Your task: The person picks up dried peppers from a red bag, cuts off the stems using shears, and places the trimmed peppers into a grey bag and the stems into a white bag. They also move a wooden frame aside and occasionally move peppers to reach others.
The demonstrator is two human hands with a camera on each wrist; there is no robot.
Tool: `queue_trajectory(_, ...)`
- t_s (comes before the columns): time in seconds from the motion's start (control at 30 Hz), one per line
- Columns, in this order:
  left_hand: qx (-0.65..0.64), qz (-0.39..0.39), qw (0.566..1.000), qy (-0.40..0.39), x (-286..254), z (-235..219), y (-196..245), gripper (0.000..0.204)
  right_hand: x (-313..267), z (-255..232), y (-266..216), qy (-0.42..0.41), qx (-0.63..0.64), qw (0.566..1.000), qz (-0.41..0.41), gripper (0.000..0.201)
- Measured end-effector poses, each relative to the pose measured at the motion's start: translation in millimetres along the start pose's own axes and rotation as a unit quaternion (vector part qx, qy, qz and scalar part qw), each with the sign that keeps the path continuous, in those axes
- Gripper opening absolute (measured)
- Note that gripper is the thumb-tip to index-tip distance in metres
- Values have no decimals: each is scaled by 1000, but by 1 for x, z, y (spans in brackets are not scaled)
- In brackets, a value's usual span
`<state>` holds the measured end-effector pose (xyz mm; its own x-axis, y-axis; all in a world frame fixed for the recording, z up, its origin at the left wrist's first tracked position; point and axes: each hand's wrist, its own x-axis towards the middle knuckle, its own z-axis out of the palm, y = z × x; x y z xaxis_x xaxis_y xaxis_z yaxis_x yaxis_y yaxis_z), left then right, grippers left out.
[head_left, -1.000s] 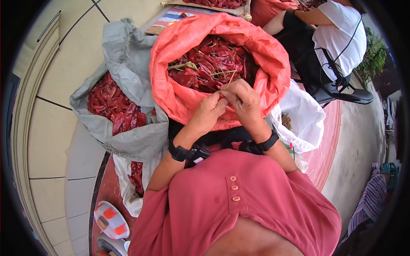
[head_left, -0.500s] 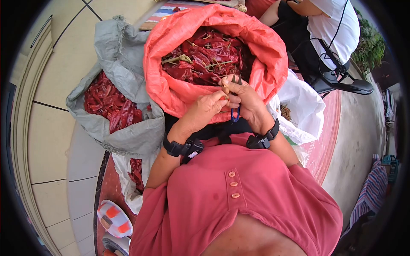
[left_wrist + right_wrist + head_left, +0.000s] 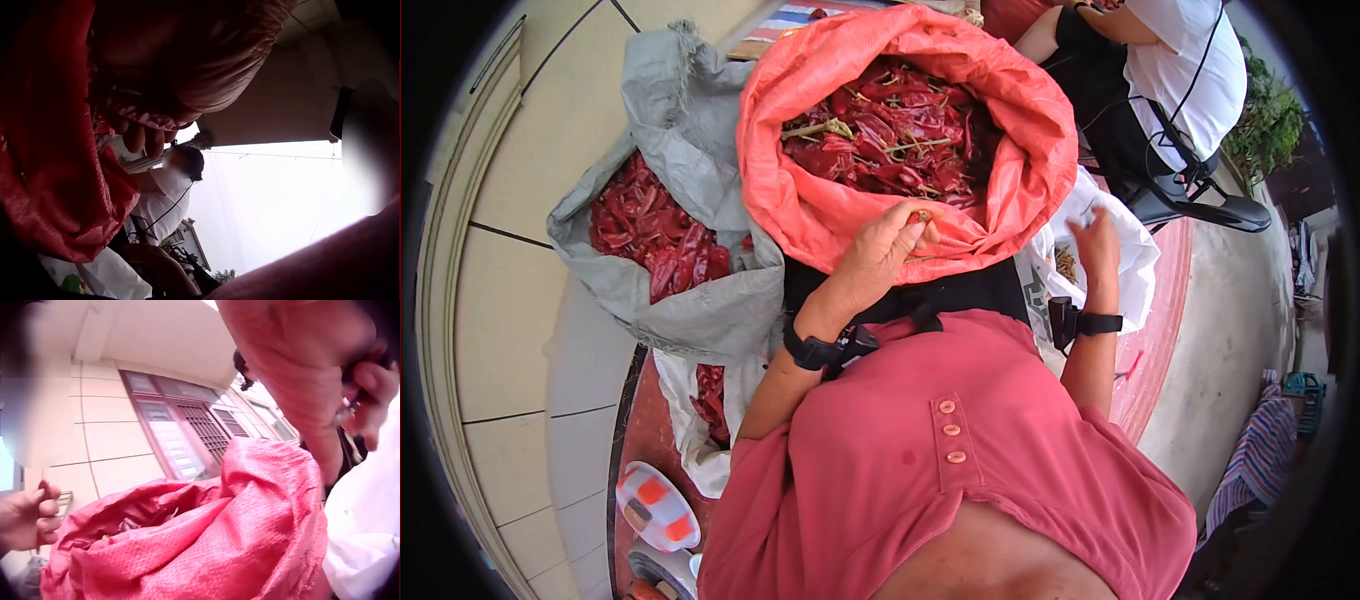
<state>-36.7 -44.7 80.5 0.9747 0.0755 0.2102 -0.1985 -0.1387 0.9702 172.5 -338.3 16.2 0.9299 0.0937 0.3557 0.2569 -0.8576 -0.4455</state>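
My left hand (image 3: 885,250) is over the near rim of the red woven sack (image 3: 800,225), gripping a dried red chili (image 3: 147,117) whose stem end shows above the fingertips. The sack's mouth is full of dried red chilies (image 3: 880,135), with some pale stems among them. Out to the right, my right hand (image 3: 1097,245) is over the white sack (image 3: 1135,275), its fingers curled. In the right wrist view a dark bluish part of the scissors (image 3: 351,403) shows between those fingers; most of them is hidden by the hand.
A grey sack (image 3: 710,300) of red chilies stands left of the red one, and a smaller white sack (image 3: 680,400) of chilies is below it. Brown scraps (image 3: 1066,265) lie in the right-hand white sack. A seated person (image 3: 1180,70) is at the upper right.
Both hands were together over the red sack's near rim, the scissors showing in the right one. The right hand has since swung right to the white sack; the left has stayed with the chili.
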Motion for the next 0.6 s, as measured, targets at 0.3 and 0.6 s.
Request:
queue_trajectory(0.3, 88, 35, 995, 39, -1, -2, 17, 38, -38, -63, -155, -372, 383, 821, -201, 28)
queue_trajectory(0.6, -15, 8, 995, 100, -13, -5, 22, 23, -48, -79, -206, -404, 272, 827, -282, 33)
